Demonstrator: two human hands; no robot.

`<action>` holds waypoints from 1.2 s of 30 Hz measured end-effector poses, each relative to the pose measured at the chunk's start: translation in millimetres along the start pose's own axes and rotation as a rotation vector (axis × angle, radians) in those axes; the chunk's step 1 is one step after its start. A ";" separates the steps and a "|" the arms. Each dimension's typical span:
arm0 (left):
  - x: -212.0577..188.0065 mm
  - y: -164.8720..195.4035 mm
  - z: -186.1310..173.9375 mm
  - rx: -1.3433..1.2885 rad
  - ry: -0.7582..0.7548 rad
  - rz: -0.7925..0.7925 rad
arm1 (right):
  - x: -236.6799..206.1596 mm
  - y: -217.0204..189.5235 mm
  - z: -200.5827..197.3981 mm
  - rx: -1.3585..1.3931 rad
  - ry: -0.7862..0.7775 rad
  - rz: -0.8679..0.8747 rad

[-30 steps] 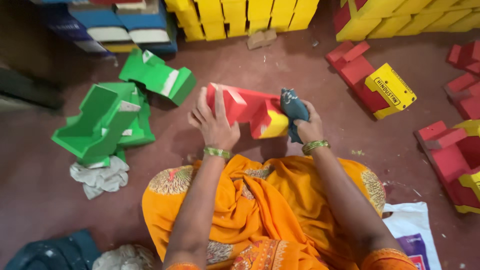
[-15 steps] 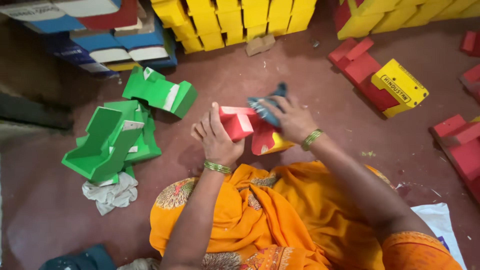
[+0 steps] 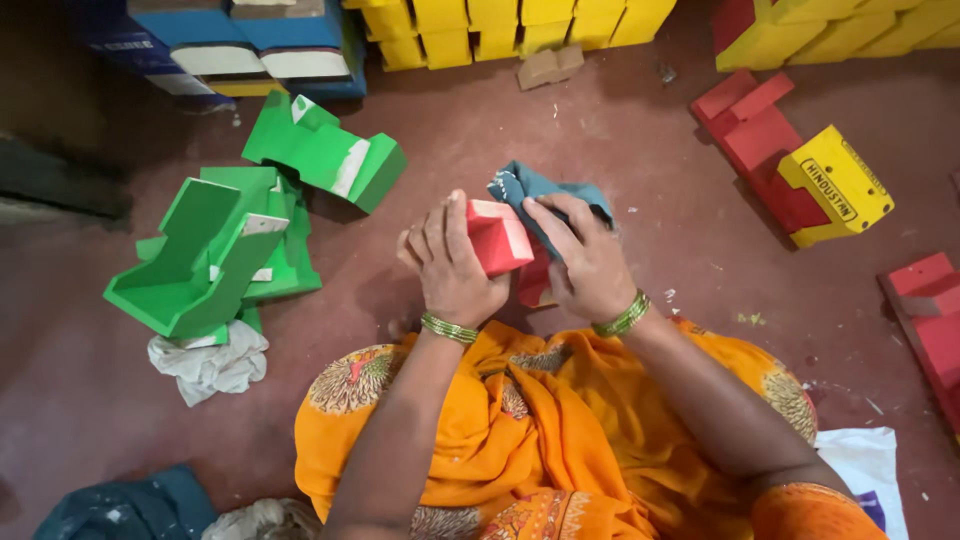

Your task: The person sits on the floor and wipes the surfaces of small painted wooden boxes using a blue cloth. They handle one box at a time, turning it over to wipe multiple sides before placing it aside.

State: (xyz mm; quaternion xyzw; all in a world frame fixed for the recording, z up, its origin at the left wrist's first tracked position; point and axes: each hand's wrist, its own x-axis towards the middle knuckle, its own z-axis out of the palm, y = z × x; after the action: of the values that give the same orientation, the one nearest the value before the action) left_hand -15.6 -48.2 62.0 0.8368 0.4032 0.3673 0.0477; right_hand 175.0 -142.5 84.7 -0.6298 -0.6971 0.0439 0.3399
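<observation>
Red block [image 3: 497, 235]: centre of the floor [image 3: 640, 130], above your lap. Your left hand [image 3: 452, 268] grasps it; right hand [image 3: 580, 262] fingers press a blue cloth [image 3: 530, 190] on it. Green blocks [image 3: 230, 240] left.

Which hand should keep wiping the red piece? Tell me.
Probably the right hand: it already presses the teal cloth on the red piece, while the left hand grips it.

Red painted block [image 3: 497, 236] held tilted above floor, w/ teal cloth [image 3: 535, 190] pressed on it.
</observation>
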 end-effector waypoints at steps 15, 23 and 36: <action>4.2 -5.7 -0.1 -0.105 0.025 0.038 | -27.4 48.0 -25.7 -0.101 0.019 0.464; 12.0 -18.5 3.9 -0.110 -0.060 -0.106 | -39.2 34.6 2.8 -0.048 -0.188 0.383; 13.6 -23.2 4.2 -0.101 -0.073 -0.210 | -40.0 44.8 -2.6 -0.246 -0.011 0.377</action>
State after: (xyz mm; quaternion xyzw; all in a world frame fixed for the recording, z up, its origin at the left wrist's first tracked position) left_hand -22.2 -22.1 58.1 0.7992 0.4675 0.3497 0.1427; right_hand 213.4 -170.6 48.0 -0.7854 -0.5690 0.0247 0.2425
